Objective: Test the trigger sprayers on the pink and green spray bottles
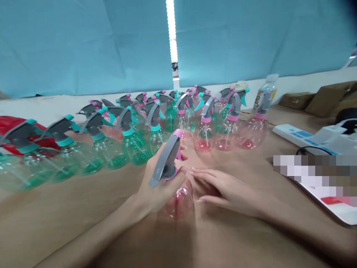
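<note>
**Pink spray bottle (180, 203) in the left hand (157, 196); right hand (227, 188) free on its far side**

At the left edge, a red item (12, 124), possibly a bag, lies behind a slanting row of green spray bottles (136, 149), each with a grey head and turquoise collar. In front of the row is a bare stretch of the brown surface (83, 208). At centre, the left hand reaches in from the lower left, its fingers curled around the neck of the pink spray bottle, with the thumb on the near side just below the grey head (166, 160). The bottle's body therefore lies below the grasp, toward the wearer; its long axis appears near upright, with the nozzle (177, 133) directed away. Whether the base touches the surface cannot be told. The left hand is the nearer one, being already in contact. Just right of the bottle, the right hand holds nothing; its fingers are slightly spread and point left, the thumb set apart and aimed at the bottle's side, with a narrow gap apparently between. Farther back stand other pink spray bottles (227, 139), in a short front row with more bottles crowded behind. Beyond them to the right stands a clear drink bottle (264, 93); a white power strip (292, 136) and a partly pixelated flat device (331, 204) close the right margin.
</note>
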Demonstrator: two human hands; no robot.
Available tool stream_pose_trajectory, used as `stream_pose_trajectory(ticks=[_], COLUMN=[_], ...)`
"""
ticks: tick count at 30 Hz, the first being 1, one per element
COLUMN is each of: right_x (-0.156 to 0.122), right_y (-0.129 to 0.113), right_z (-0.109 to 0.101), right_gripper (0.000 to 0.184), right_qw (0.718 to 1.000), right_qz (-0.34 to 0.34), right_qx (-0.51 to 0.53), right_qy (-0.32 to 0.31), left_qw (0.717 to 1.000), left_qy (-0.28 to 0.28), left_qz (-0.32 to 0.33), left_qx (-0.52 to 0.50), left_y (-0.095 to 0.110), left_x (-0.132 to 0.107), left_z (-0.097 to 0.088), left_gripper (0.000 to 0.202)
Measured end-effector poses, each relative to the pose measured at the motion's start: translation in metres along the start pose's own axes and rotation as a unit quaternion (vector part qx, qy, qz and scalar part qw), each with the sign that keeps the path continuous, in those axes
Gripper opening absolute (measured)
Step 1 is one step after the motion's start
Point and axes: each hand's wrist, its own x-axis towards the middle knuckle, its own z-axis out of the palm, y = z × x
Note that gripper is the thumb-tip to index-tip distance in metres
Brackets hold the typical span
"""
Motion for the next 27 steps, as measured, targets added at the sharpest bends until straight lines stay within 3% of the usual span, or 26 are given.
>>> stream_pose_trajectory(ticks=[6,11,16,21,27], right_x=[0.000,-0.001,0.006,0.023,0.048], right_y=[-0.015,-0.029,-0.031,-0.022,-0.009], right_z=[-0.020,-0.031,-0.025,-0.022,-0.028], right_gripper=[0.071,0.063,0.065,0.053,0.047], right_qw=[0.997,0.991,0.985,0.981,0.978], right_qz=[0.006,-0.018,-0.024,-0.010,0.031], right_qx=[0.039,0.063,0.055,0.019,-0.062], right_qy=[0.067,0.115,0.159,0.190,0.199], left_qw=[1.000,0.999,0.997,0.996,0.991], left_qy=[0.008,0.031,0.061,0.058,0.040], left_qz=[0.001,-0.006,0.013,0.008,0.032], left_qx=[0.017,0.022,0.034,0.063,0.127], left_y=[0.002,0.002,0.002,-0.006,-0.014], left_x=[0.013,0.023,0.031,0.046,0.063], left_z=[0.016,0.033,0.043,0.039,0.021], left_gripper=[0.048,0.053,0.046,0.038,0.066])
